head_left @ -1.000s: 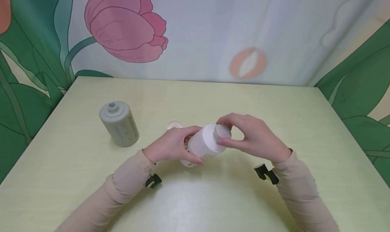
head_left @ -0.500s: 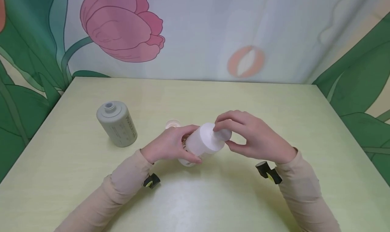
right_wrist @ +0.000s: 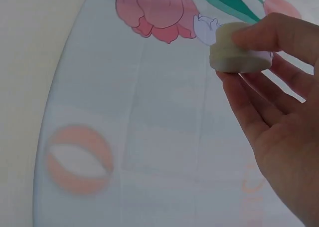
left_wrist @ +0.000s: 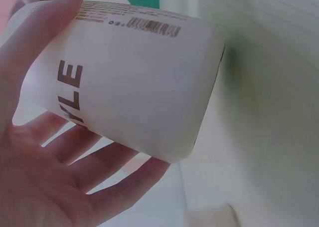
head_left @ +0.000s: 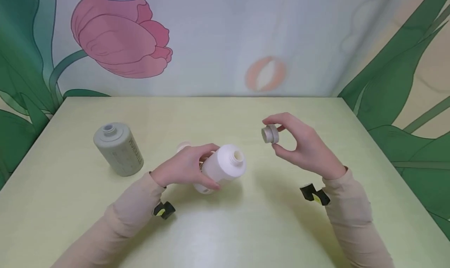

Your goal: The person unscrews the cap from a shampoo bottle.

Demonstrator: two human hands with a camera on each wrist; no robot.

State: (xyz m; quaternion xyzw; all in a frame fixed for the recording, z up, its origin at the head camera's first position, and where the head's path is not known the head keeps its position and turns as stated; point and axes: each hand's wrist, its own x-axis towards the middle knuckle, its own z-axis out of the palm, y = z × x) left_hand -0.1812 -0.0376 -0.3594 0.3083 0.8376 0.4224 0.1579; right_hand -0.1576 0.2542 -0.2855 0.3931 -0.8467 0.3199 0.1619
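Note:
A white bottle (head_left: 225, 162) leans to the right in my left hand (head_left: 188, 164), its bare threaded neck facing up and right. Thumb and fingers wrap its body, and brown lettering and a barcode show on the bottle (left_wrist: 144, 77) in the left wrist view. Up and to the right, my right hand (head_left: 304, 143) pinches a white screw cap (head_left: 270, 134) between thumb and fingers, apart from the bottle. The same cap (right_wrist: 239, 55) appears close up in the right wrist view.
A grey bottle (head_left: 119, 149) without a cap stands on the left of the table. Behind my left hand lies a small pale round piece (head_left: 183, 145), partly hidden. A flower-printed curtain (head_left: 211, 41) hangs along the table's far edge.
The cap has come off the white bottle, and my right hand has carried it up and to the right. My left hand still holds the bottle. The head view has shifted slightly.

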